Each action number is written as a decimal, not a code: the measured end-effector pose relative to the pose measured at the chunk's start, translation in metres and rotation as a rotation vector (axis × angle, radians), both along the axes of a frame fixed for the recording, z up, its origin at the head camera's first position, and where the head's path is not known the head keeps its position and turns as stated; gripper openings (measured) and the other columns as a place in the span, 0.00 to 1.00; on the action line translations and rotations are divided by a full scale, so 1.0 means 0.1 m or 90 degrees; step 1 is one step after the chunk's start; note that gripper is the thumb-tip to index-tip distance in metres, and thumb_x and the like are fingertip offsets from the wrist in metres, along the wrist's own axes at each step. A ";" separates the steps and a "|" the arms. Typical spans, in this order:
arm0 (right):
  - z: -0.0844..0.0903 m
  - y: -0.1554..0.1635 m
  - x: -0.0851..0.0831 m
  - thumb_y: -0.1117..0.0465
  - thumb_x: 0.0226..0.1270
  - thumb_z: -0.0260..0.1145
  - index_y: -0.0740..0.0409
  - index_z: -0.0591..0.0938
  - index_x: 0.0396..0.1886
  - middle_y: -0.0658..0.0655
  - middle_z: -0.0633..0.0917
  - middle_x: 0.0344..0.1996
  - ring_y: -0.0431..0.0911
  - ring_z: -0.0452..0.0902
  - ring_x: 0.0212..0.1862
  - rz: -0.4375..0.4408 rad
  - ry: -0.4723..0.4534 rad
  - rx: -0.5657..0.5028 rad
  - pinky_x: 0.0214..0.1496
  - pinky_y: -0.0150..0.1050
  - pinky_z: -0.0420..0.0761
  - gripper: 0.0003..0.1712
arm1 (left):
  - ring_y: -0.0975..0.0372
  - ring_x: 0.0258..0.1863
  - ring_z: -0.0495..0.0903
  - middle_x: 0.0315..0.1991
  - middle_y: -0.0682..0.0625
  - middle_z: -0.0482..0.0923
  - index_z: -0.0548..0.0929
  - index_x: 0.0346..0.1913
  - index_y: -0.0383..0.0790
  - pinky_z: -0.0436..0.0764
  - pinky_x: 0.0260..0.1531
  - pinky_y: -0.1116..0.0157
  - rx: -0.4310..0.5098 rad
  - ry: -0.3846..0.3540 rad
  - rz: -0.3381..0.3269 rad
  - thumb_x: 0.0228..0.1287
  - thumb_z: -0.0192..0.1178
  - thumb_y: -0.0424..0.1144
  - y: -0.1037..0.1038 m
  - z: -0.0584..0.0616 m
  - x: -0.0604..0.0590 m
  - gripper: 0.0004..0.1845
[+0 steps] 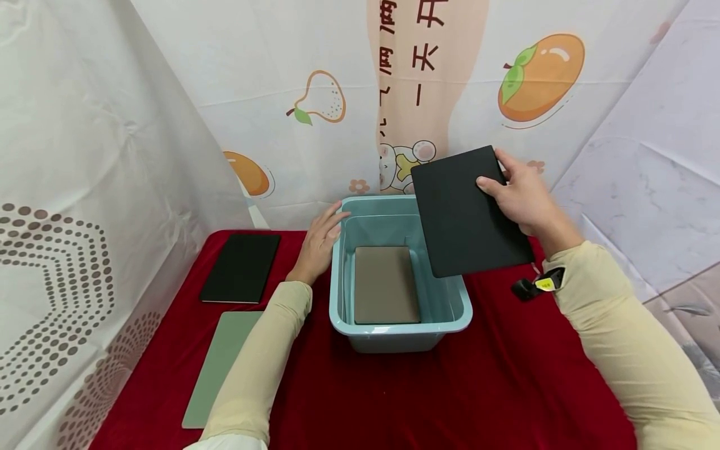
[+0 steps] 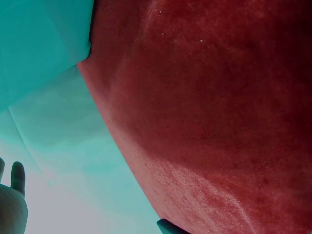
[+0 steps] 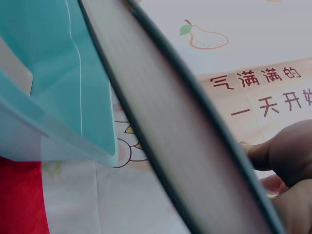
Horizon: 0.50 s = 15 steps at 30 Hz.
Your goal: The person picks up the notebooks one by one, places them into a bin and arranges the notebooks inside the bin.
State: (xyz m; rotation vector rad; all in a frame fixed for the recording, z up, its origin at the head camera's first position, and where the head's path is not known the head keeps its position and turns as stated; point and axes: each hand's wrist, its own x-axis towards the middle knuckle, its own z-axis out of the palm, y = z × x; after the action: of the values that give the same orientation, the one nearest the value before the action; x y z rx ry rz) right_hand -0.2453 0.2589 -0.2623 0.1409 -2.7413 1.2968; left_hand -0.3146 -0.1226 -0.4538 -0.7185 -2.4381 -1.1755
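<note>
Black notebook held over the teal bin

The right hand (image 1: 520, 197) pinches the flat black hardcover notebook (image 1: 469, 212) by its far right edge, tilted above the rectangular teal plastic bin's (image 1: 400, 328) right rim so it can clear the wall; the left hand (image 1: 320, 240), fingers straight, rests against the bin's left rim, seemingly steadying it. A grey-brown notebook (image 1: 386, 284) lies flat inside; a black notebook (image 1: 242, 267) and pale green notebook (image 1: 216, 369) lie near the red tablecloth's (image 1: 478, 387) left edge

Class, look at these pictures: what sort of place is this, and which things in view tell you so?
Probably a makeshift staged booth, not a lived-in room: printed fruit sheets hang as walls, a red cloth covers the table, and notebooks lie around a blue tub.
</note>
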 end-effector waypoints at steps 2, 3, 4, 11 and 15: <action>0.01 -0.03 0.00 0.51 0.79 0.58 0.46 0.48 0.84 0.70 0.81 0.54 0.30 0.82 0.26 0.001 -0.005 -0.012 0.32 0.31 0.84 0.43 | 0.57 0.80 0.57 0.81 0.58 0.57 0.73 0.73 0.57 0.56 0.77 0.43 -0.001 0.002 -0.003 0.83 0.34 0.54 0.00 0.00 0.00 0.26; 0.01 -0.05 -0.01 0.51 0.79 0.58 0.46 0.48 0.85 0.70 0.80 0.54 0.30 0.82 0.26 0.000 -0.009 -0.017 0.32 0.31 0.84 0.43 | 0.58 0.80 0.57 0.81 0.58 0.56 0.73 0.73 0.58 0.56 0.77 0.43 -0.004 0.003 -0.003 0.83 0.33 0.54 0.01 -0.01 -0.01 0.26; 0.01 -0.07 -0.01 0.51 0.79 0.58 0.46 0.47 0.85 0.69 0.80 0.54 0.30 0.82 0.26 -0.001 -0.013 -0.024 0.32 0.31 0.84 0.44 | 0.58 0.80 0.57 0.81 0.58 0.56 0.73 0.73 0.58 0.56 0.77 0.44 -0.006 0.004 -0.003 0.83 0.33 0.54 0.01 -0.01 -0.01 0.26; -0.01 -0.19 -0.05 0.50 0.78 0.59 0.44 0.47 0.85 0.70 0.78 0.57 0.32 0.81 0.27 -0.003 -0.024 -0.022 0.32 0.31 0.82 0.44 | 0.61 0.80 0.57 0.81 0.59 0.56 0.73 0.73 0.59 0.55 0.78 0.46 -0.010 0.007 0.001 0.83 0.32 0.56 -0.01 -0.01 -0.04 0.27; -0.05 -0.25 -0.08 0.52 0.78 0.59 0.46 0.48 0.85 0.71 0.79 0.56 0.32 0.81 0.26 0.002 -0.019 -0.027 0.31 0.30 0.82 0.44 | 0.60 0.80 0.57 0.81 0.60 0.56 0.72 0.73 0.60 0.55 0.78 0.46 -0.010 0.003 0.004 0.83 0.32 0.55 -0.01 -0.02 -0.04 0.26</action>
State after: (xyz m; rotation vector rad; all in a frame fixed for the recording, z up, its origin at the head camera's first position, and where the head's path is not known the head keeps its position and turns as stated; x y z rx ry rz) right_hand -0.2529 0.2343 -0.2677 0.1234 -2.7365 1.3677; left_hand -0.3181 -0.1231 -0.4562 -0.7170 -2.4471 -1.1514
